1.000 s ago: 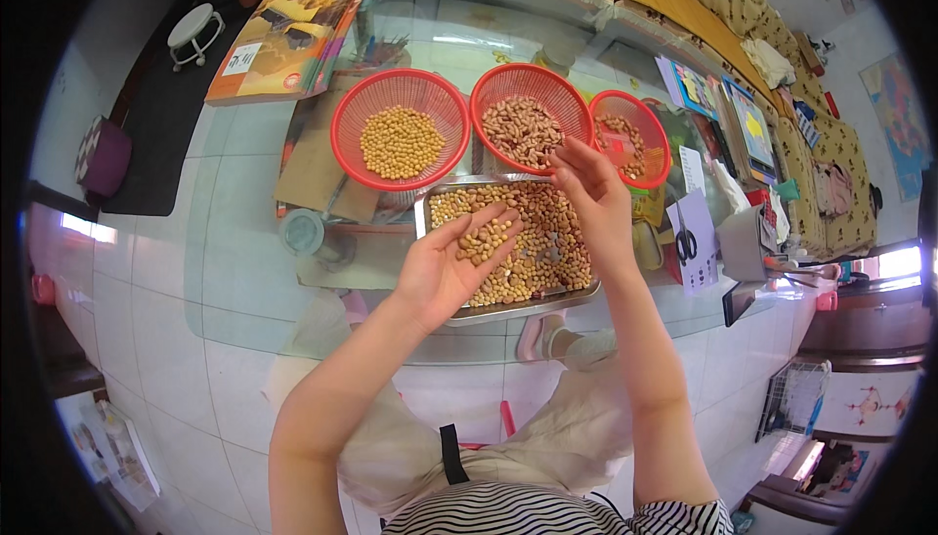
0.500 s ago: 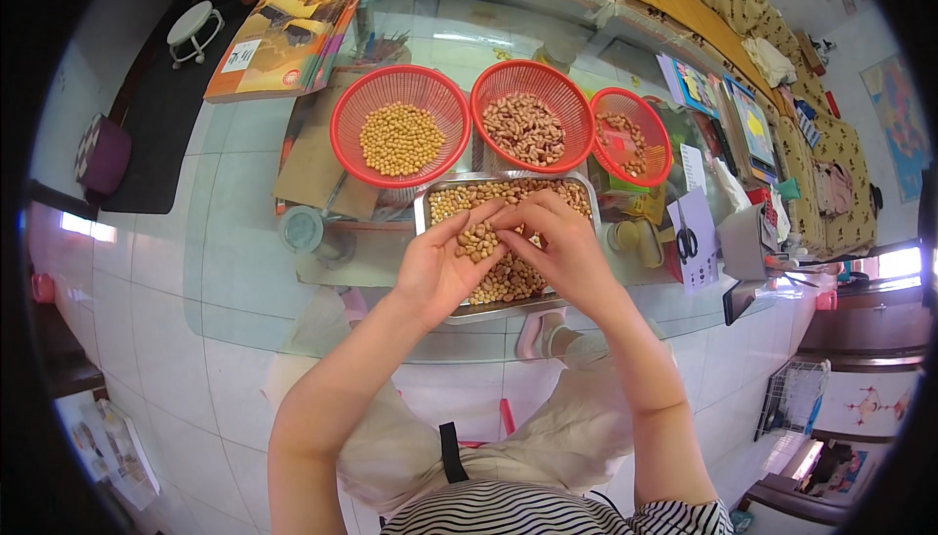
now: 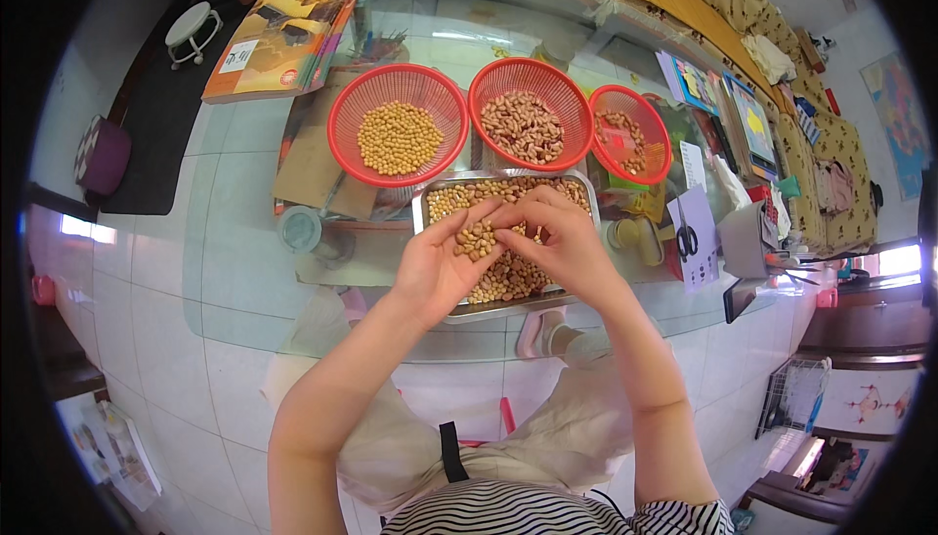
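Glass table with nuts and beans to sort.
Left hand cupped open, a few peanuts lying in its palm, over the metal tray; right hand pinching at them. Three red baskets just behind.

Mixed beans in metal tray, some cupped in palm.
Rectangular steel tray flat on glass table, directly under the fingers, filled with a loose layer of tan and pinkish beans. A small heap of beans sits in the open left palm, touching the right fingers pinching at it.
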Available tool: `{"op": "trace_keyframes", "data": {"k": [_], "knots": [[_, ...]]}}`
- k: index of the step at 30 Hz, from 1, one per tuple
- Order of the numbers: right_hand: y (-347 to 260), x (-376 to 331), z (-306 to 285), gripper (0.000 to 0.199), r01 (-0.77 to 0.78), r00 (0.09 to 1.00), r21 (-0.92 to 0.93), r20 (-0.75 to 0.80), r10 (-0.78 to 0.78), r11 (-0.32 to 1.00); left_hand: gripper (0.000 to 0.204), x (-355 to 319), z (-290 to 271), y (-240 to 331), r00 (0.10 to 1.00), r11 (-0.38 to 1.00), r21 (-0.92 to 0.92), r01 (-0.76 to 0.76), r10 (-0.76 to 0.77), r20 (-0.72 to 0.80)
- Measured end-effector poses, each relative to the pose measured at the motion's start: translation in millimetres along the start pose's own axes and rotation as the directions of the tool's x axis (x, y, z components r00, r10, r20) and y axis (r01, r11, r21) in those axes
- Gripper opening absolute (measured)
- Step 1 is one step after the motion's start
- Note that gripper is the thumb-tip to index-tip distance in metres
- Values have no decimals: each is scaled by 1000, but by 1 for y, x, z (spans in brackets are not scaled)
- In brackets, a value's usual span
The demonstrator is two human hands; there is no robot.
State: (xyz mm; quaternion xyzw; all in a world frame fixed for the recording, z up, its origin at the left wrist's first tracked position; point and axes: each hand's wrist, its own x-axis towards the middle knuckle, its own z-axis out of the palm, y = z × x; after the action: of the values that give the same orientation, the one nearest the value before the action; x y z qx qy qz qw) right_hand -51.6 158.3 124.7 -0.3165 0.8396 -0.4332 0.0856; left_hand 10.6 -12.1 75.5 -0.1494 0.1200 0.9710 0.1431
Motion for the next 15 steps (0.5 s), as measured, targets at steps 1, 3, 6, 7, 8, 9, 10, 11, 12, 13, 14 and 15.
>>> {"op": "trace_keyframes", "data": {"k": [1, 3, 6, 7, 8, 9, 10, 11, 12, 13, 14, 15], "knots": [[3, 0, 1, 15, 0, 1000, -6, 4, 0, 1000, 45, 0, 0, 0, 1000, 1000, -3, -1, 1, -2], [7, 2, 4, 14, -73, 996, 95, -34, 76, 993, 46, 0, -1, 0, 1000, 1000, -9, -4, 4, -6], [14, 10, -4, 15, -249, 947, 387, -94, 306, 888, 46, 1, 5, 1, 1000, 1000, -16, 15, -15, 13], [17, 14, -10, 16, -301, 912, 503, -97, 399, 810, 47, 0, 6, 0, 1000, 1000, -19, 15, -15, 15], [24, 18, -11, 21, -156, 935, 523, -196, 296, 838, 47, 0, 6, 0, 1000, 1000, -22, 16, -16, 18], [27, 17, -11, 22, -137, 925, 508, -242, 294, 850, 47, 0, 7, 0, 1000, 1000, -25, 17, -16, 21], [25, 19, -9, 24, -119, 914, 494, -285, 290, 861, 47, 0, 6, 0, 999, 999, -29, 21, -20, 30], [22, 21, -9, 26, -102, 901, 479, -328, 285, 872, 46, 0, 3, 0, 999, 999, -33, 25, -24, 38], [17, 16, -11, 27, -151, 925, 432, -256, 282, 889, 46, 0, 2, 0, 998, 999, -37, 30, -29, 47], [12, 13, -11, 26, -111, 964, 289, -203, 174, 951, 45, 0, 2, 0, 999, 999, -30, 18, -17, 31], [7, 10, -11, 25, -54, 989, 144, -131, 73, 988, 44, 1, 2, 0, 1000, 1000, -22, 5, -5, 16], [2, 8, -10, 24, 19, 999, 1, -44, -19, 1000, 44, 1, 1, -1, 1000, 1000, -14, -8, 8, 0]]}}
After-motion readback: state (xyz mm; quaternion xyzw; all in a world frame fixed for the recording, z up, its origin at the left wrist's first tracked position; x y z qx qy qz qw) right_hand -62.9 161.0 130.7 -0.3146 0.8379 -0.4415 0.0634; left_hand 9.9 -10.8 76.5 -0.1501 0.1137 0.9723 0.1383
